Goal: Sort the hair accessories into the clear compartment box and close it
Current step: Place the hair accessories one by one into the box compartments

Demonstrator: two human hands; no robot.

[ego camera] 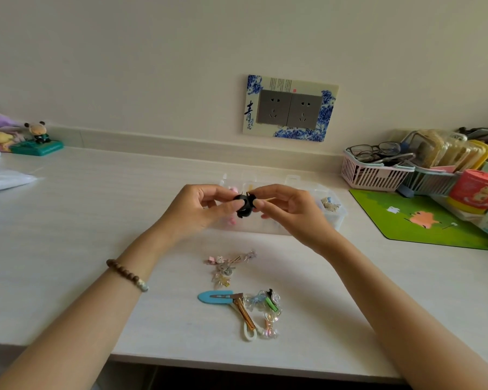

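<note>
Currently we pinch black clips point(244, 205) with left hand point(193, 211) and right hand point(290, 209) over the open compartment box point(334, 218); next, drop them in.

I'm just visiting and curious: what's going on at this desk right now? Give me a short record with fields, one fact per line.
Setting: white desk against a wall
Left hand: pinching a small black hair clip
Right hand: pinching the same clip from the other side
Clip position: held in the air above the clear compartment box
Box state: open, some small items already inside
Still unsorted: blue snap clip, gold clip, and other small accessories lying on the desk nearer the person
Left wrist: beaded bracelet
</note>
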